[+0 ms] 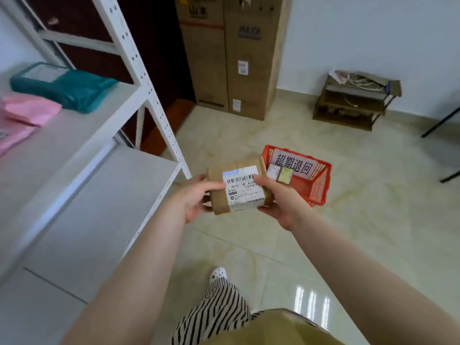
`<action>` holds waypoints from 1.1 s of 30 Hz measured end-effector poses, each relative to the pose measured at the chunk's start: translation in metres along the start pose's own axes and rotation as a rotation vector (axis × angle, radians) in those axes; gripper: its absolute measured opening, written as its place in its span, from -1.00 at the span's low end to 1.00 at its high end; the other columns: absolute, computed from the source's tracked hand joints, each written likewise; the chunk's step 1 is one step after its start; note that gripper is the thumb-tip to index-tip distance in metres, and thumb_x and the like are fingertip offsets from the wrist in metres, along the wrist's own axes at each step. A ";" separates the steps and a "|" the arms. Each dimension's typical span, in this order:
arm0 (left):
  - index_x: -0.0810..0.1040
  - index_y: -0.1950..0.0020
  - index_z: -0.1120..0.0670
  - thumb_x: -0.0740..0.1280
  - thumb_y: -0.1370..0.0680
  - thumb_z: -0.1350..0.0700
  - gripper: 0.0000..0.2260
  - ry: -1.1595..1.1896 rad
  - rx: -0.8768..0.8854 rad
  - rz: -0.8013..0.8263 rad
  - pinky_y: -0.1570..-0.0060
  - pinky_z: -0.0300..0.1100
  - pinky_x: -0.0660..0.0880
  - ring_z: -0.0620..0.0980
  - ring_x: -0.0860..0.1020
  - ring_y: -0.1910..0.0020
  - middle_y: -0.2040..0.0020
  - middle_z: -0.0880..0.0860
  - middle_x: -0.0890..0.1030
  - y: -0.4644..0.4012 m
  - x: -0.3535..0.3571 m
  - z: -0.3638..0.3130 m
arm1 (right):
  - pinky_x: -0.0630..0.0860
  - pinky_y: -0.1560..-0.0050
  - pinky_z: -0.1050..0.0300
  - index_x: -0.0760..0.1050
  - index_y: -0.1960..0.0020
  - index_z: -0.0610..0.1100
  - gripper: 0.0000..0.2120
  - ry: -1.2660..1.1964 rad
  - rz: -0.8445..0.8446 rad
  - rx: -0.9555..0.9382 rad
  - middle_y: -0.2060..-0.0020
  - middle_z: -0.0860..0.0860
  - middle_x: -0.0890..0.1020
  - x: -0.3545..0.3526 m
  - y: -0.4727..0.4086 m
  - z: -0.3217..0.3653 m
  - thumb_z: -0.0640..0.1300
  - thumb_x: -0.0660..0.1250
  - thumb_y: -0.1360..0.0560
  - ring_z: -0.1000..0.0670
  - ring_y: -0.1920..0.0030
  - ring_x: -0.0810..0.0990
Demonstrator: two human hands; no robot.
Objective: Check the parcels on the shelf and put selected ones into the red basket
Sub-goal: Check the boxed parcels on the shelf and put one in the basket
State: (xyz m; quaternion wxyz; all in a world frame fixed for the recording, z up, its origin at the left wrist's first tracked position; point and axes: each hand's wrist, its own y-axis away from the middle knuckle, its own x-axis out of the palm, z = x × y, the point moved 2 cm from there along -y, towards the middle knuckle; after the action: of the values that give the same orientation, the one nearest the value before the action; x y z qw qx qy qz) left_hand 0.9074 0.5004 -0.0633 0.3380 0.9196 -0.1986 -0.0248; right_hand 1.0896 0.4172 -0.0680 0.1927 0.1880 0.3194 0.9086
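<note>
I hold a small brown cardboard parcel point(239, 185) with a white barcode label facing up, in front of me above the floor. My left hand point(196, 199) grips its left side and my right hand point(280, 199) grips its right side. Just beyond it on the floor stands the red basket point(316, 180) with a white sign in Chinese, holding two small parcels point(280, 173). The white metal shelf point(82, 135) is on my left, with a teal bag parcel point(67, 88) and pink bag parcels point(27, 113) on its upper board.
Tall cardboard boxes point(229, 53) stand against the far wall beside a dark door. A small wooden rack point(353, 100) sits at the right wall. Black furniture legs point(440, 123) show at the right edge. My striped trousers and white shoe point(219, 275) are below.
</note>
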 end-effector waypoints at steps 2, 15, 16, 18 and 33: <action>0.41 -0.35 0.06 0.53 -0.34 0.14 -0.39 -0.043 -0.017 0.052 -0.17 0.23 0.50 0.17 0.56 -0.21 -0.22 0.11 0.61 -0.032 0.020 -0.012 | 0.56 -0.21 -0.04 0.61 0.04 -0.08 -0.86 0.029 -0.040 -0.008 0.12 -0.01 0.74 -0.026 -0.018 0.012 -0.09 0.49 -0.44 -0.03 0.01 0.67; 0.56 -0.14 0.22 0.36 -0.54 0.22 -0.81 -0.075 -0.143 0.230 -0.09 0.04 0.58 0.12 0.60 -0.04 0.00 0.15 0.64 -0.241 0.160 -0.091 | 0.55 0.23 0.24 0.53 -0.22 -0.04 -0.67 -0.098 -0.240 -0.118 0.03 0.05 0.69 -0.136 -0.169 0.107 -0.03 0.45 -0.49 0.14 0.18 0.68; 0.57 -0.09 0.19 0.36 -0.55 0.22 -0.86 -0.062 -0.142 0.214 -0.14 0.06 0.55 0.13 0.59 -0.05 0.02 0.14 0.63 -0.255 0.173 -0.094 | 0.55 0.18 0.22 0.52 -0.26 -0.03 -0.60 -0.127 -0.245 -0.092 -0.02 0.04 0.67 -0.141 -0.177 0.106 0.02 0.47 -0.46 0.12 0.11 0.68; 0.58 0.01 0.10 0.37 -0.54 0.20 -0.95 -0.072 -0.142 0.202 -0.13 0.03 0.54 0.09 0.58 -0.02 0.02 0.11 0.63 -0.279 0.201 -0.098 | 0.55 0.04 0.09 0.45 -0.39 -0.06 -0.30 -0.181 -0.261 -0.021 -0.15 -0.02 0.64 -0.152 -0.196 0.103 0.16 0.52 -0.33 0.00 -0.09 0.64; 0.59 -0.15 0.15 0.44 -0.47 0.24 -0.74 0.042 -0.454 0.030 0.03 -0.10 0.59 0.05 0.65 0.07 -0.01 0.12 0.68 -0.509 0.350 -0.004 | 0.66 -0.03 -0.04 0.49 -0.34 -0.15 -0.46 -0.251 -0.408 0.198 -0.08 -0.13 0.69 -0.331 -0.433 0.080 -0.03 0.52 -0.42 -0.13 0.01 0.72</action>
State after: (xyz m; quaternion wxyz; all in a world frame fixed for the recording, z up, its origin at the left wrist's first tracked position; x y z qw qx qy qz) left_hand 1.4071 0.7218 -0.3512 0.5405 0.8173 -0.1944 -0.0445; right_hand 1.5094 0.6147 -0.3649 0.3909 0.2488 0.4116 0.7848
